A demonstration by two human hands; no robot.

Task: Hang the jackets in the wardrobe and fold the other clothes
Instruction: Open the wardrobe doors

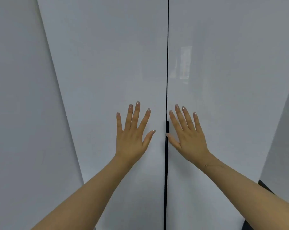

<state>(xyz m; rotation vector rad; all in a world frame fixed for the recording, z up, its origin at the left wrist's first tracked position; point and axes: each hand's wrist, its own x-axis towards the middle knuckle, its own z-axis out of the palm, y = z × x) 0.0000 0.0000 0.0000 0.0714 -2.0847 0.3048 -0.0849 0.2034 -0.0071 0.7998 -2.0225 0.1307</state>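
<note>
Pressing glossy white wardrobe doors point(107, 72), closed, dark seam

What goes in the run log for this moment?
left hand: flat on left door | right hand: flat on right door | doors shut

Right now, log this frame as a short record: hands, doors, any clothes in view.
left hand: open, fingers spread, flat against left door
right hand: open, fingers spread, flat against right door
doors: shut, only a dark seam between them
handle: dark recess at the seam, between the hands
bracelet: thin chain on right wrist
clothes: none in view
</note>
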